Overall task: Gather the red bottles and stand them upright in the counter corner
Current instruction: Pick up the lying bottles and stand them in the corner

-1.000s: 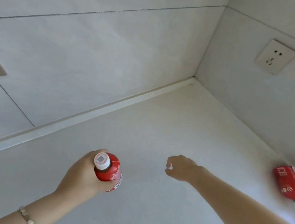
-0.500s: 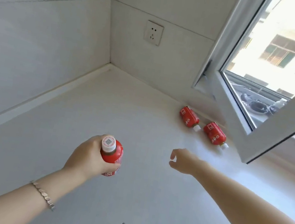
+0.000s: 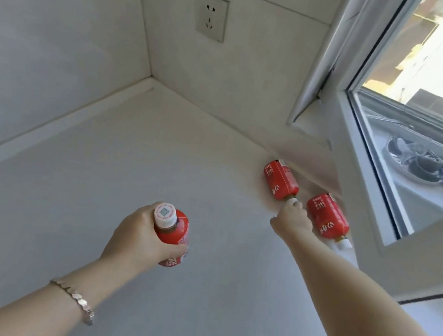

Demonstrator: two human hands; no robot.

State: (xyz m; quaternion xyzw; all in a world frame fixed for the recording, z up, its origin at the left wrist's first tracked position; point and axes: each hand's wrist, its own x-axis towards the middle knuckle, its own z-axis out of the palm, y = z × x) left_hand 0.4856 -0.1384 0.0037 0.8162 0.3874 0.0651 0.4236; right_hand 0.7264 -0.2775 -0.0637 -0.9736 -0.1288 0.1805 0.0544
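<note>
My left hand (image 3: 140,238) grips a red bottle (image 3: 174,236) with a white cap, held upright above the white counter (image 3: 89,204). Two more red bottles lie on their sides along the right wall under the window, white caps pointing toward me: one farther (image 3: 280,182), one nearer (image 3: 327,217). My right hand (image 3: 292,220) reaches between them, fingers curled, its fingertips at the farther bottle's cap. Whether it grips the cap is hidden by the back of the hand. The counter corner (image 3: 151,81) holds nothing.
A wall socket (image 3: 211,15) sits above the counter on the right wall. An open window sash (image 3: 361,174) swings in over the counter just beyond the lying bottles. Dishes (image 3: 419,164) rest on the sill outside.
My view swung right, bringing the window and both lying bottles into sight. My right hand stretched forward from mid-counter to the farther bottle's cap. The left hand still holds its bottle.
</note>
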